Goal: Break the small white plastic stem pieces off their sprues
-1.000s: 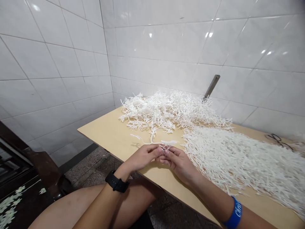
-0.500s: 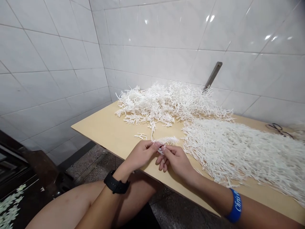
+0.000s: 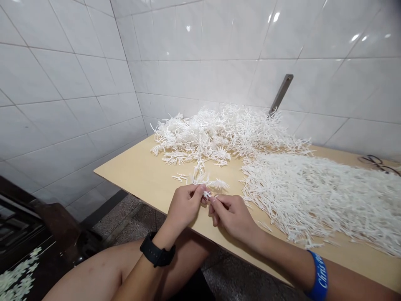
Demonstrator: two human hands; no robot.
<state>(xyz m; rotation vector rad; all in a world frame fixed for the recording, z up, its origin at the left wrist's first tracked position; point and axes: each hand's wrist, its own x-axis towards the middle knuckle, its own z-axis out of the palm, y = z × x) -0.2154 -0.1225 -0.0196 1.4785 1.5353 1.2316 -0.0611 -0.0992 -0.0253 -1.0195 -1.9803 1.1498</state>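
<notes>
Sprig [image 3: 207,194], white: I have left hand [image 3: 184,205] and right hand [image 3: 235,218] pinching it, tangled pile [image 3: 228,131] at twelve o'clock.

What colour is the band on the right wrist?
The wristband is blue with white lettering; it shows best in the head view, the only one.

White sprig [image 3: 206,195] in the grip; white pile [image 3: 200,133] beyond; tan table [image 3: 131,171] beneath; black strap [image 3: 156,251] nearer, left; blue band [image 3: 317,276], white-lettered, right; far left, bits [image 3: 17,278] perhaps pale green.
</notes>
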